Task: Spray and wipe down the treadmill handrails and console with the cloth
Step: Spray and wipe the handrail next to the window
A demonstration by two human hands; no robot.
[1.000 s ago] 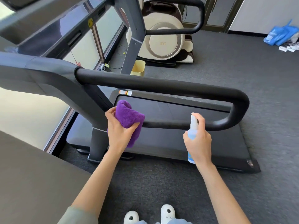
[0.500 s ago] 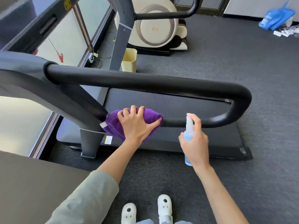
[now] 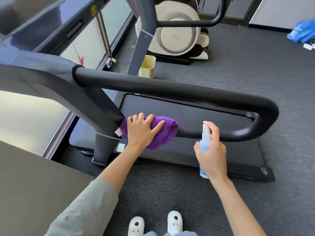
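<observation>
A black looped handrail (image 3: pixel 170 87) runs across the treadmill, with its lower bar (image 3: pixel 221 133) curving back toward the grey upright. The purple cloth (image 3: pixel 163 132) is draped over the lower bar next to the upright. My left hand (image 3: pixel 141 132) presses on the cloth with its fingers spread across it. My right hand (image 3: pixel 211 154) grips a small pale-blue spray bottle (image 3: pixel 205 142), index finger on the nozzle top, just in front of the lower bar. The console is mostly out of frame at the top left.
The treadmill deck (image 3: pixel 187 150) lies below the rail on grey carpet. A grey surface (image 3: pixel 25 184) fills the lower left. Behind stand a second treadmill's upright (image 3: pixel 138 43), a yellow bin (image 3: pixel 147 66) and a beige massage chair (image 3: pixel 179 33). Windows line the left side.
My left hand brought the cloth from beside the upright onto the lower bar, laid flat over it and slid it slightly right. The right hand kept the spray bottle near the bar.
</observation>
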